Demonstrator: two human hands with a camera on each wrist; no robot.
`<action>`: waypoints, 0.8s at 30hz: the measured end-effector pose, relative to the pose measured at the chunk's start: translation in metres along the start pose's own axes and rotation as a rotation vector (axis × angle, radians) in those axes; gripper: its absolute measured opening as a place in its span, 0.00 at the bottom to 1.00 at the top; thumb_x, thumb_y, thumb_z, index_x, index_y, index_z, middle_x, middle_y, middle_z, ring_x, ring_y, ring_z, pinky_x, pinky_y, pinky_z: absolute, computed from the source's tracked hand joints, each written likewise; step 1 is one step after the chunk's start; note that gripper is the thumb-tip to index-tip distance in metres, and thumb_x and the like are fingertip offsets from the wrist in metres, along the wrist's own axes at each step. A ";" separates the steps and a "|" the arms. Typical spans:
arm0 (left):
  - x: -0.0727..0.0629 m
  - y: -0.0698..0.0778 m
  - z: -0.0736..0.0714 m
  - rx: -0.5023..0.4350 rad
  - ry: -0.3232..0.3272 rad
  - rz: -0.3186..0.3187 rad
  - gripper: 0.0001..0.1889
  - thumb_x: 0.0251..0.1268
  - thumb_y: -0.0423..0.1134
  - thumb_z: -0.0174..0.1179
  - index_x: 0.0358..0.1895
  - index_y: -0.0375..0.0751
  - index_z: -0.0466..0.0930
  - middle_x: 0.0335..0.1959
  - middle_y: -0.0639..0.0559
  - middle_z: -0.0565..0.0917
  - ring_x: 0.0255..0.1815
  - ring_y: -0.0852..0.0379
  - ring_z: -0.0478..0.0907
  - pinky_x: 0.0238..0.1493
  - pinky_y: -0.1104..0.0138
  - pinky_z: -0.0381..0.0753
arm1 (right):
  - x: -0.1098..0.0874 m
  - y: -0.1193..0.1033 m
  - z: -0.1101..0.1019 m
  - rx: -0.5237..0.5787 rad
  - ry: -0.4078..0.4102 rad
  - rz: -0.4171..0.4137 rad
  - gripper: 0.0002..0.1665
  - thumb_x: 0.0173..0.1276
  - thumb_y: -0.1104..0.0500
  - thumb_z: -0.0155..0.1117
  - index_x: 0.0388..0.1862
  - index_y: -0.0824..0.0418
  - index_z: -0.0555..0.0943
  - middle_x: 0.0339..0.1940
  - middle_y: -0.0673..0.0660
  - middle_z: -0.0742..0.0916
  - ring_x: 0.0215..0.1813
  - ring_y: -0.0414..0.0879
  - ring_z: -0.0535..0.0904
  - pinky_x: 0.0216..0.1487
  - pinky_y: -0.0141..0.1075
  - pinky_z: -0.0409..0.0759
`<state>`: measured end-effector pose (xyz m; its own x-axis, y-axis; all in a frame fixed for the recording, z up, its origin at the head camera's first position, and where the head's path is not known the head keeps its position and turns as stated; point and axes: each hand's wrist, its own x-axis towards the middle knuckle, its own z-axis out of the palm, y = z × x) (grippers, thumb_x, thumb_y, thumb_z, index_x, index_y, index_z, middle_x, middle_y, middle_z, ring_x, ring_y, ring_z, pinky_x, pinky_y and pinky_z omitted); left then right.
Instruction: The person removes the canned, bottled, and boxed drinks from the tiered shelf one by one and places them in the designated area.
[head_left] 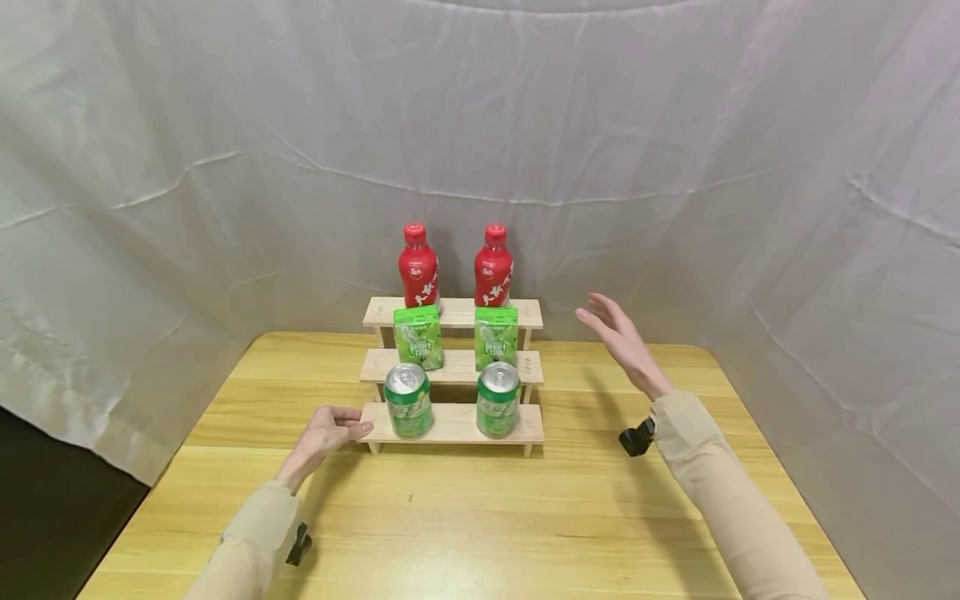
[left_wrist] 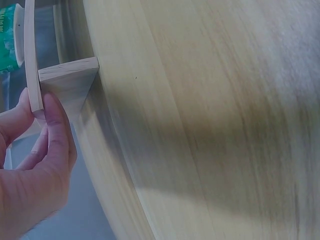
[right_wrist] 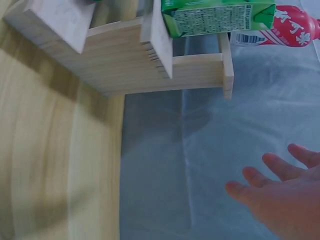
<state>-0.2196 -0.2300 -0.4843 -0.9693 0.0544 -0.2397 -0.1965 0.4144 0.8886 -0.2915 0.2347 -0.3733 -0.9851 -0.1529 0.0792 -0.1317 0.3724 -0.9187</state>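
A three-step wooden display shelf (head_left: 453, 423) stands on the table. My left hand (head_left: 330, 429) pinches the left end of its lowest board; in the left wrist view the thumb lies on one face of the board (left_wrist: 32, 65) and the fingers on the other. My right hand (head_left: 618, 337) is raised to the right of the shelf, fingers extended, holding nothing. Two green cans, a left can (head_left: 408, 402) and a right can (head_left: 498, 400), stand on the lowest step. Two green drink cartons (head_left: 496, 337) sit on the middle step, and two red bottles (head_left: 493, 268) on the top one.
The yellow wood-grain table (head_left: 465, 525) carries the shelf near its back edge. A grey cloth curtain (head_left: 480, 108) hangs behind and along both sides. Black wrist cameras, one of them the right camera (head_left: 637, 437), hang under the sleeves.
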 end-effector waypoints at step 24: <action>0.000 0.000 0.000 -0.006 -0.008 0.022 0.25 0.68 0.32 0.63 0.59 0.14 0.70 0.50 0.25 0.81 0.40 0.57 0.82 0.51 0.56 0.87 | 0.039 -0.041 0.018 0.030 -0.071 -0.136 0.44 0.73 0.51 0.64 0.80 0.60 0.56 0.81 0.64 0.64 0.80 0.63 0.60 0.81 0.56 0.61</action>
<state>-0.2192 -0.2296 -0.4842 -0.9723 0.0708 -0.2228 -0.1757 0.4073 0.8962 -0.3221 0.1975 -0.3397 -0.9479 -0.2648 0.1769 -0.2588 0.3169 -0.9125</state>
